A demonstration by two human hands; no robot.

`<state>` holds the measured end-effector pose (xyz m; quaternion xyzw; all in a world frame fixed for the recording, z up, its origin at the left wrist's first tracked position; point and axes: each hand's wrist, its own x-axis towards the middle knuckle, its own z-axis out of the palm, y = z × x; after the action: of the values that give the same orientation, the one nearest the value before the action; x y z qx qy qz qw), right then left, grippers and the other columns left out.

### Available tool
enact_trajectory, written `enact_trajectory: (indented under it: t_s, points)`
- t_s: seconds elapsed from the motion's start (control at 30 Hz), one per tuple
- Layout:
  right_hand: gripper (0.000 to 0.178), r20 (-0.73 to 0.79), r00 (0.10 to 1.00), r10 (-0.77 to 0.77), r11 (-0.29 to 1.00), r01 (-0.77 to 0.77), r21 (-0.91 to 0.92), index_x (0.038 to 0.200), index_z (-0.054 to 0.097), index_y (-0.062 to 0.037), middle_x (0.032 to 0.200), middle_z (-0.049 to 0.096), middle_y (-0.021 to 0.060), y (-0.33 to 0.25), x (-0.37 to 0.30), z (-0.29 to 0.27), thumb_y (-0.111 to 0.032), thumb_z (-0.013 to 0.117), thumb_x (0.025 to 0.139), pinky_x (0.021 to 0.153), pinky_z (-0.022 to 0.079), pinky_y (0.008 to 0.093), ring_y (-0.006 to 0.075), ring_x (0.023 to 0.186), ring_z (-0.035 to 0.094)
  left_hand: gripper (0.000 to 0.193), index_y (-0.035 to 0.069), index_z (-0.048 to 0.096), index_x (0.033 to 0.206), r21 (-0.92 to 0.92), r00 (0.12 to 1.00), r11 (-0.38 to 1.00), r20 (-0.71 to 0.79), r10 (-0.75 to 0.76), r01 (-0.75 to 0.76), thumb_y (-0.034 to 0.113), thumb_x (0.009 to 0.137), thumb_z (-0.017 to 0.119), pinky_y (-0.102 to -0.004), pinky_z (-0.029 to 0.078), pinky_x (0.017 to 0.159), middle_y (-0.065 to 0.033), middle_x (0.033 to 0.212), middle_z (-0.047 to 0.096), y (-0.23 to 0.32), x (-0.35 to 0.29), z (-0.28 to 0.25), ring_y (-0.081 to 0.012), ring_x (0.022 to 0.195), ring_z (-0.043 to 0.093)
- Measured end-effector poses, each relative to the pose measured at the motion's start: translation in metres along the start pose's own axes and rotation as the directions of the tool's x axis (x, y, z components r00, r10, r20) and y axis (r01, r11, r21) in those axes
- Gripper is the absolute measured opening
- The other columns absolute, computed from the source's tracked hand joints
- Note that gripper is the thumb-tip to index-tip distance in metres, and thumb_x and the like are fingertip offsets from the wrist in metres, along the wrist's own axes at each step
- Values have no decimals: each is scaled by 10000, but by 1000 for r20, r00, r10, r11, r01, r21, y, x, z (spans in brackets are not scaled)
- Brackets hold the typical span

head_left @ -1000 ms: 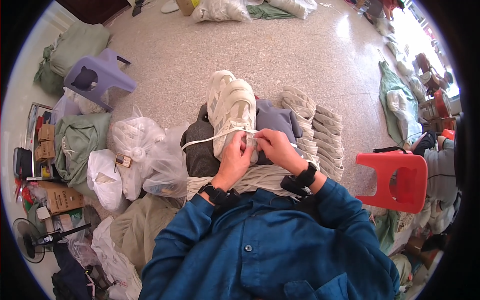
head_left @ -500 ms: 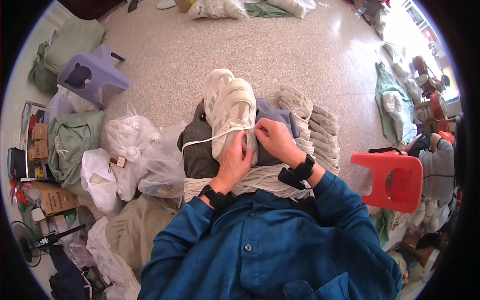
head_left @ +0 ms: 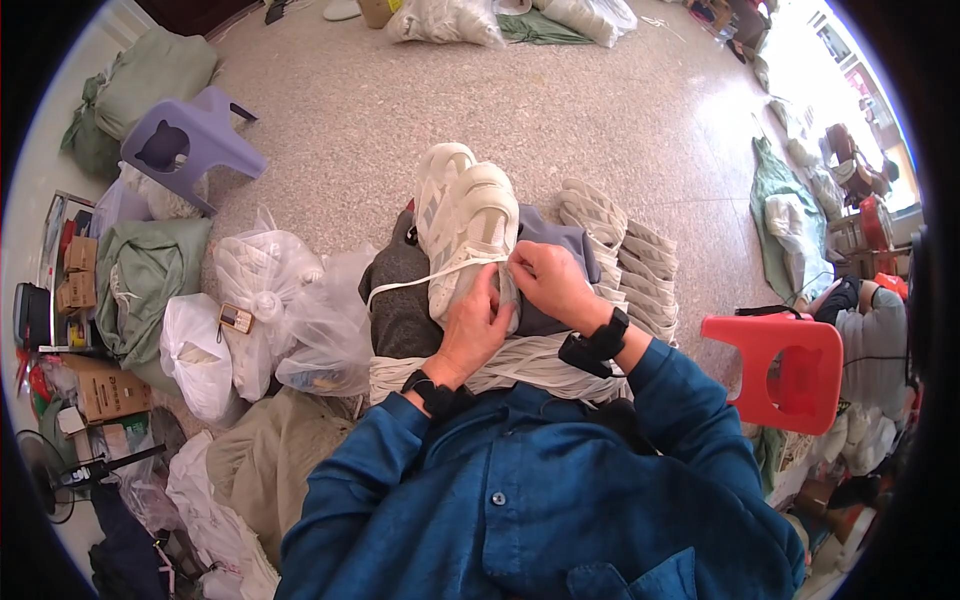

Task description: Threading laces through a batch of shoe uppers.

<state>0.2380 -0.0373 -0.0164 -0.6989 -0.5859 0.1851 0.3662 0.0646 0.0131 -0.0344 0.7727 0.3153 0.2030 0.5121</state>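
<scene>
A cream sneaker (head_left: 484, 205) rests on my lap, its toe pointing toward me, with a second pale sneaker (head_left: 440, 172) beside it on the left. A white shoelace (head_left: 425, 276) crosses the nearer shoe, and one loose end trails over my dark-clad left thigh. My left hand (head_left: 474, 330) is curled against the shoe's side, thumb and forefinger closed near the lace. At the shoe's right edge my right hand (head_left: 548, 281) pinches the lace between thumb and fingertips. Across my lap lies a bundle of white laces (head_left: 535, 362).
Stacked pale shoe uppers (head_left: 640, 265) stand just right of my lap. A red plastic stool (head_left: 790, 375) is farther right, a purple stool (head_left: 190, 140) at the far left. Clear plastic bags (head_left: 270, 275) sit left of me, and stuffed sacks (head_left: 450, 20) lie at the back.
My hands stay nearly in place on the shoe and lace. The whole view has shifted slightly; otherwise little differs.
</scene>
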Motion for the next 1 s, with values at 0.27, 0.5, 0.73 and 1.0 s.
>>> enact_trajectory:
  t_s: [0.27,0.5,0.73,1.0]
  points:
    - [132,-69,996,-53,994,46,-102,899,579,-29,832,655,206,-9,-5,4,-155,612,917,642,500,521,437,754,644,618,-15,418,1422,-26,1000,1000,-1,8,-8,72,876,695,-414,491,620,-128,744,594,0,1,-6,-306,659,636]
    - [219,67,998,3,978,11,-207,847,597,-5,754,651,220,-13,-5,4,-212,630,910,644,503,512,440,726,640,428,-4,493,1389,-231,998,971,44,-53,62,91,978,565,-385,511,634,-151,813,663,-7,1,-10,-266,678,660]
    - [195,158,987,-11,960,54,-274,793,627,-2,700,643,236,-19,2,-1,-192,586,814,619,490,540,447,701,641,258,26,612,1226,-314,998,949,-36,-53,39,101,999,515,-414,521,639,-183,798,679,-10,8,-1,-305,706,688]
    - [197,-25,995,-92,971,84,-224,892,551,17,784,640,236,-18,-7,3,-155,607,814,629,506,522,437,696,635,109,17,662,876,106,997,991,-23,-74,76,96,915,598,-375,482,552,-138,699,664,6,-14,-76,-245,601,655]
